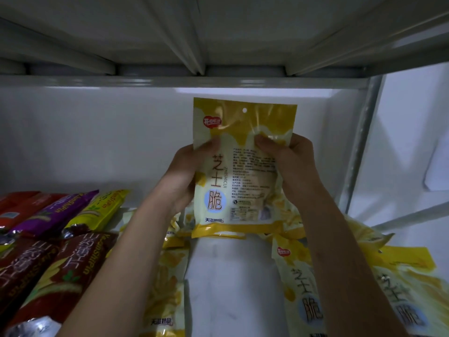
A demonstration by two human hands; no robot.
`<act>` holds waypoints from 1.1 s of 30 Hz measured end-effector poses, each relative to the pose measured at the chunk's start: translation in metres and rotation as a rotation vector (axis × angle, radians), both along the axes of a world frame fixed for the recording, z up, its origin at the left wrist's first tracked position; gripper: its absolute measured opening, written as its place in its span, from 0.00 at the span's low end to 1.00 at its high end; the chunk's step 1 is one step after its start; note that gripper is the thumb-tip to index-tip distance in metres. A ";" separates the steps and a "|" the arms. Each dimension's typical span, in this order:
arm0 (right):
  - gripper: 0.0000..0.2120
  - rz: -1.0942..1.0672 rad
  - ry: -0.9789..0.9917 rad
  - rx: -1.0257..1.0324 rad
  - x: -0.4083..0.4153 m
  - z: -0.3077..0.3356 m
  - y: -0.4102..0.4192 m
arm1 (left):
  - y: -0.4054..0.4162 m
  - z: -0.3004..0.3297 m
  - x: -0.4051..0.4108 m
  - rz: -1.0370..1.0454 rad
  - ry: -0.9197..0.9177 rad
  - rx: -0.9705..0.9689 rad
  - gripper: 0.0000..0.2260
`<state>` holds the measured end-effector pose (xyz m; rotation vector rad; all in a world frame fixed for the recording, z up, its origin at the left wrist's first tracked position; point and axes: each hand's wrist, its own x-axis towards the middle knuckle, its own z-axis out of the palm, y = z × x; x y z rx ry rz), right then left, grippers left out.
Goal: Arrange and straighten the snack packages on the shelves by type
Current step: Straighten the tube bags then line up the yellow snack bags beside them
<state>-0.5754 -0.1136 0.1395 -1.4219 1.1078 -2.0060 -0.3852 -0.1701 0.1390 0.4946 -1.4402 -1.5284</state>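
One yellow cheese-crisp bag (239, 171) stands upright in our grip, left hand (187, 176) and right hand (290, 164) pinching its sides above the shelf (233, 276), while loose yellow bags (379, 283) around it await straightening and the stick packs (56, 242) lie grouped left.

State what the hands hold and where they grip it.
Both hold one upright yellow snack bag: left hand grips its left edge, right hand pinches its right side.

Both hands held a yellow cheese-snack bag (239, 166) upright above the white shelf (233, 276): the left hand (181, 177) gripped its left edge, the right hand (289, 161) pinched its upper right (crinkling the film). More yellow bags (301, 276) lay beneath, long red, purple and yellow packs (48, 239) leftward.
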 end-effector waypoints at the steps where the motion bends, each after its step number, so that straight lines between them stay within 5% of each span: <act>1: 0.03 -0.004 0.013 0.002 0.000 0.001 0.001 | 0.000 0.001 -0.002 0.030 0.022 0.011 0.17; 6: 0.10 0.196 0.081 0.167 -0.004 0.004 0.012 | -0.001 -0.001 -0.005 0.221 0.081 -0.002 0.07; 10: 0.08 0.096 0.233 0.249 -0.005 0.000 0.012 | -0.005 0.002 -0.006 0.338 0.100 -0.022 0.07; 15: 0.04 -0.113 0.165 0.190 -0.004 0.000 -0.001 | -0.012 -0.011 -0.014 0.893 -0.071 -0.529 0.24; 17: 0.06 -0.201 0.165 0.166 -0.003 -0.002 -0.006 | -0.008 -0.015 -0.018 0.852 -0.192 -0.777 0.16; 19: 0.09 -0.227 0.158 0.148 0.000 -0.003 -0.008 | -0.001 -0.015 -0.024 0.720 -0.350 -0.828 0.11; 24: 0.24 -0.042 0.120 0.205 0.008 0.000 0.001 | 0.009 -0.016 -0.027 0.480 -0.609 -0.650 0.29; 26: 0.30 0.047 0.102 0.230 0.008 0.001 0.001 | 0.009 -0.014 -0.024 0.374 -0.574 -0.559 0.21; 30: 0.13 0.064 0.171 0.188 0.005 -0.001 -0.003 | 0.001 -0.011 -0.019 0.334 -0.518 -0.484 0.15; 33: 0.11 -0.070 0.238 0.191 -0.002 -0.011 -0.014 | -0.005 -0.012 -0.013 0.265 -0.400 -0.372 0.12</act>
